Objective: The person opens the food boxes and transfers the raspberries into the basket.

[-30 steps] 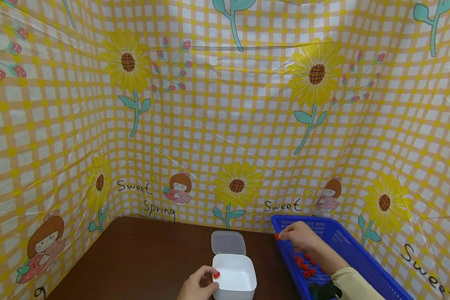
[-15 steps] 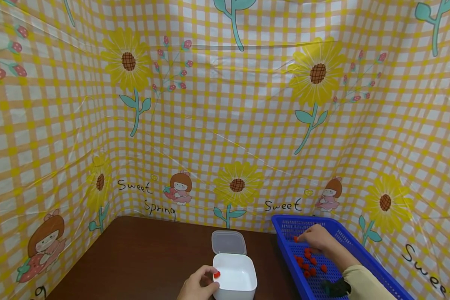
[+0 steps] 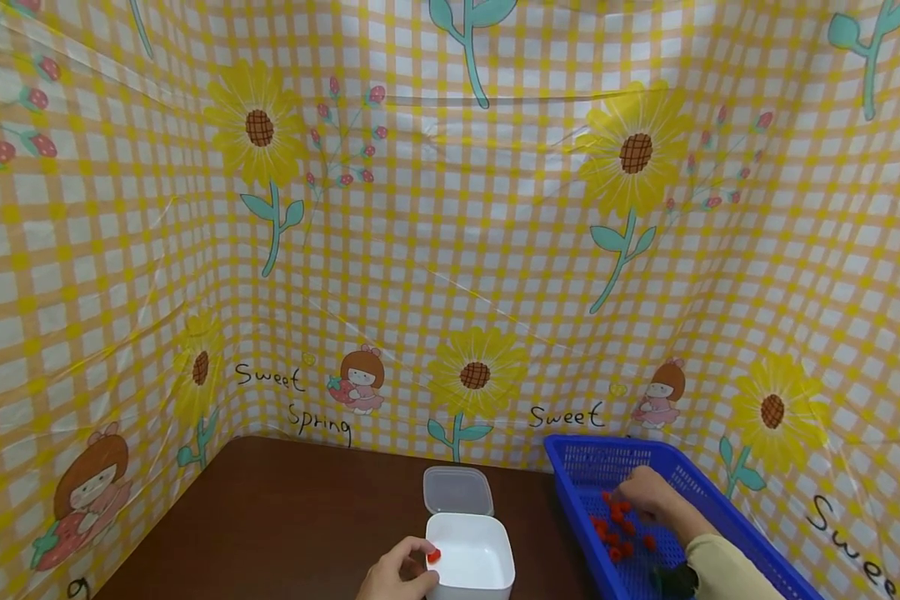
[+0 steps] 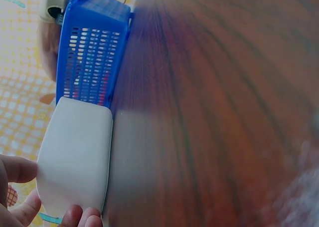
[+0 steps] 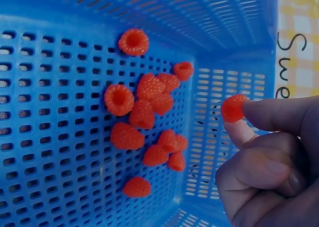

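My left hand (image 3: 399,568) grips the near left side of a white plastic box (image 3: 471,587), seen from outside in the left wrist view with fingers around its edge. The box stands upright and uncovered on the table. A red raspberry (image 3: 434,556) shows just inside its rim, beside my index fingertip. My right hand (image 3: 648,493) is over the blue basket (image 3: 587,542). In the right wrist view its thumb and finger pinch one raspberry (image 5: 233,108), while its other fingers are curled. Several more raspberries (image 5: 151,87) lie loose on the basket's perforated floor.
A clear plastic lid (image 3: 457,490) lies flat just behind the box. The dark wooden table (image 3: 300,508) spreads out to the left. A checked sunflower cloth (image 3: 420,250) hangs around the back and sides, close behind the basket.
My right hand has moved from above the basket's left rim rightward and down into the basket, with a raspberry still at its fingertips. The left hand and box stay put.
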The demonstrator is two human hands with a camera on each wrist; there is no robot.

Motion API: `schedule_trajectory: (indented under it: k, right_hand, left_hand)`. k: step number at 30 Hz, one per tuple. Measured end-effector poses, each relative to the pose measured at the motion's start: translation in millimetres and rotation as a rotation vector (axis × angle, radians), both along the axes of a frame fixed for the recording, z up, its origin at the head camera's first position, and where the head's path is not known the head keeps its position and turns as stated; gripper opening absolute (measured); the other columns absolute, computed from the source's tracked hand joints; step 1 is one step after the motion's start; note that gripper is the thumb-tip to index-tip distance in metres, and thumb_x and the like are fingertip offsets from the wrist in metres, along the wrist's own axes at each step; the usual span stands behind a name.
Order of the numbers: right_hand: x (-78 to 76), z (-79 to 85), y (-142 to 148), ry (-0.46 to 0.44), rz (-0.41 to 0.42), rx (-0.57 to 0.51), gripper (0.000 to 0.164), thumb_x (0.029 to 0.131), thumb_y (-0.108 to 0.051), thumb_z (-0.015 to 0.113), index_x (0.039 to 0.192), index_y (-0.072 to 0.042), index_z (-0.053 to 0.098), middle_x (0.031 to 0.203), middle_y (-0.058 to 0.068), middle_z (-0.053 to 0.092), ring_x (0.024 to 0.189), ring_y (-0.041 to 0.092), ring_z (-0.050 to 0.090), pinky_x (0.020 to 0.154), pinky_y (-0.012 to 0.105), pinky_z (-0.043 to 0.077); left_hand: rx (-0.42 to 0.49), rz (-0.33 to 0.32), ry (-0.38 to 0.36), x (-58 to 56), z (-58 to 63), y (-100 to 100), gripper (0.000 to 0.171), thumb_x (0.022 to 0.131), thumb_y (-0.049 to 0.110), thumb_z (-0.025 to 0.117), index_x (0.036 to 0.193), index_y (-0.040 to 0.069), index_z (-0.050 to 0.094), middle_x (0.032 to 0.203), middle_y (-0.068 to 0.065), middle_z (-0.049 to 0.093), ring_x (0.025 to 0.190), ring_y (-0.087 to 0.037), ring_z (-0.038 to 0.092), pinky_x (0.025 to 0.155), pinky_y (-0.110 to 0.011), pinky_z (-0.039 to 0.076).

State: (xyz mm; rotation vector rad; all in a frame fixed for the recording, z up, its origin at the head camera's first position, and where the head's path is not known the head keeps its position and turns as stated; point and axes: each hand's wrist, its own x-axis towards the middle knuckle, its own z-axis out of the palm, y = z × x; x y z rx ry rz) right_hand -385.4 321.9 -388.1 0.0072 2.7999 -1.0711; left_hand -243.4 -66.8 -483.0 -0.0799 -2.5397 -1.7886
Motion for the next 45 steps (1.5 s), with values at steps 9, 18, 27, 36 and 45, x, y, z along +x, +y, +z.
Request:
schedule_trajectory:
  k: [9,18,27,36,45]
  right_hand:
    - [1.9,0.2,-3.4,-0.010,-0.029,0.006,0.044,0.085,-0.004,0.066,0.060,-0.018,0.033,0.051,-0.009,0.024,0.041,0.005,0.023,0.039,0.023,0.028]
    - [9.8,13.0,-17.5,0.010,0.016,-0.052,0.044,0.090,-0.012,0.067,0.057,-0.017,0.038,0.051,-0.009,0.025,0.041,0.006,0.022,0.041,0.024,0.027]
    - [21.0,33.7,-46.3,0.027,0.065,-0.145,0.026,0.093,-0.016,0.066,0.108,0.003,0.075,0.056,-0.007,0.038,0.041,0.007,0.024,0.043,0.025,0.031]
    - [35.4,40.6,-84.3,0.020,0.133,-0.223,0.028,0.095,-0.015,0.065,0.112,0.006,0.072,0.052,-0.009,0.027,0.043,0.006,0.019,0.043,0.023,0.026]
    - [39.3,32.0,-115.1,-0.033,0.203,-0.298,0.026,0.093,-0.013,0.067,0.110,0.007,0.072,0.051,-0.009,0.024,0.046,0.005,0.014,0.044,0.022,0.022]
  left_hand:
    - [0.007,0.022,-0.001,0.4,-1.9,-0.3,0.020,0.083,0.020,0.072,0.103,0.017,0.068,0.080,0.002,0.063,0.075,-0.014,0.057,0.067,-0.035,0.044]
    - [0.002,-0.012,0.003,2.2,-2.7,0.5,0.019,0.085,0.020,0.071,0.103,0.017,0.067,0.081,0.002,0.064,0.076,-0.015,0.058,0.068,-0.036,0.044]
    - [0.038,-0.027,0.016,3.9,1.9,-0.7,0.023,0.083,0.019,0.073,0.105,0.016,0.066,0.079,0.001,0.062,0.066,-0.016,0.062,0.065,-0.036,0.051]
    - [0.037,-0.031,0.003,4.2,2.4,-1.7,0.023,0.084,0.018,0.073,0.106,0.016,0.066,0.079,0.001,0.060,0.064,-0.016,0.062,0.064,-0.036,0.050]
    - [0.040,-0.031,-0.008,5.2,4.4,-1.5,0.024,0.085,0.018,0.073,0.107,0.016,0.065,0.079,0.000,0.060,0.063,-0.017,0.063,0.064,-0.036,0.050]
